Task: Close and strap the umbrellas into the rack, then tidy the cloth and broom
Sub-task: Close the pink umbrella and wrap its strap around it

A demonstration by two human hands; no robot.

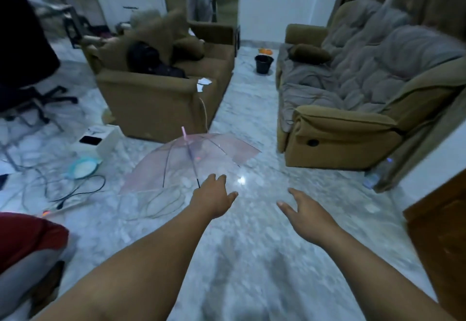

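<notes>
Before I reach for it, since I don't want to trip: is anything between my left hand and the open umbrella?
Nothing visible. The left hand is already beside the shaft end of the umbrella, over bare floor. The cables lie off to the left.

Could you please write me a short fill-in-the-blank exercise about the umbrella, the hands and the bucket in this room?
1. The pink umbrella lies on the floor with its canopy ____.
2. The ____ hand reaches nearest the umbrella's shaft.
3. The right hand holds ____.
4. The black bucket stands between the armchair and the ____.

Missing words: open; left; nothing; sofa
</notes>
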